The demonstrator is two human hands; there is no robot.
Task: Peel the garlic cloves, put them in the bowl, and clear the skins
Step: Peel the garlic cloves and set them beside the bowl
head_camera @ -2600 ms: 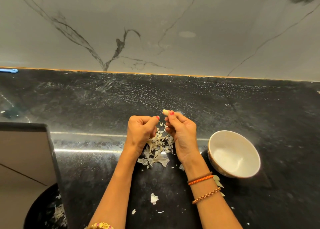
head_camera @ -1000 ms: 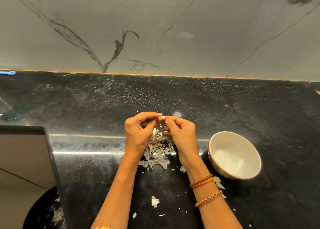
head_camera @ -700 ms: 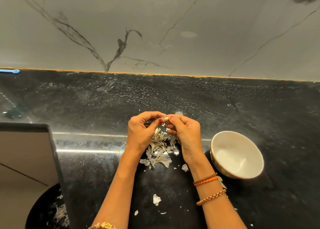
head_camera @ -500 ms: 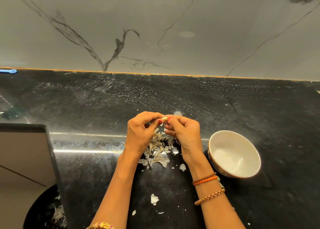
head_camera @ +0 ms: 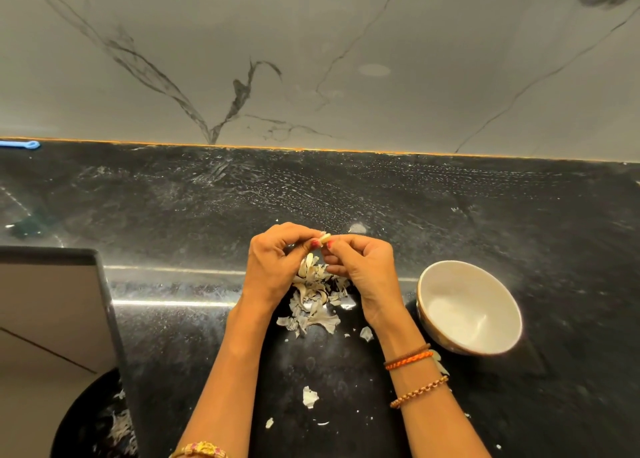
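We see only the tip of the small pale garlic clove (head_camera: pixel 325 238); the round black bin (head_camera: pixel 90 419) runs off the frame's bottom edge.

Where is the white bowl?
In the head view, the white bowl sits on the black counter on the right, just right of the right hand and the pile of garlic skins.

I see a black speckled tabletop (head_camera: pixel 450 208) carrying a pile of garlic skins (head_camera: pixel 311 302), a white bowl (head_camera: pixel 469 307) just right, scattered skin flakes (head_camera: pixel 309 396) nearer me.
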